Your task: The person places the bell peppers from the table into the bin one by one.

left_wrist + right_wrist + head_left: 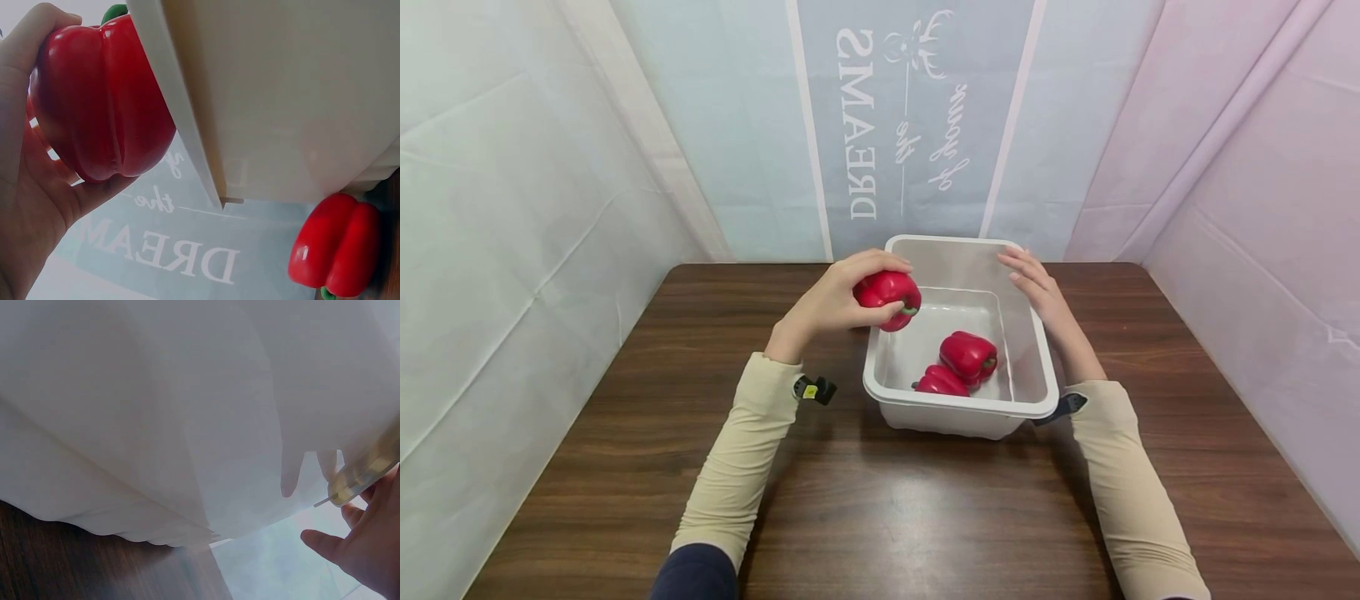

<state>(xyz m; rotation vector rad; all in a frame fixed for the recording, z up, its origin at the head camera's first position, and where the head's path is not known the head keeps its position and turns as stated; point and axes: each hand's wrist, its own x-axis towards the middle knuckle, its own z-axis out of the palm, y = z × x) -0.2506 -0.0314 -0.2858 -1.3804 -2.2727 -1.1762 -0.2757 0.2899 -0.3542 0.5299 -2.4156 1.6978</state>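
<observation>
My left hand [835,298] grips a red bell pepper [883,290] with a green stem, held over the left rim of a white plastic bin [962,407]. In the left wrist view the fingers and thumb wrap round this pepper [103,103], and the bin's rim overlaps its edge. On the bin's floor lie two more red peppers, one [967,354] against the other [940,382]. My right hand [1039,290] is at the bin's right rim, fingers extended and holding nothing. From the right wrist, the bin's outer wall [137,437] fills most of the view.
Another red bell pepper [337,244] sits outside the bin, by its left wall, hidden in the head view. The bin stands on a dark wooden table [880,508] near its back edge. Pale fabric curtains [760,125] with printed lettering enclose the back and sides.
</observation>
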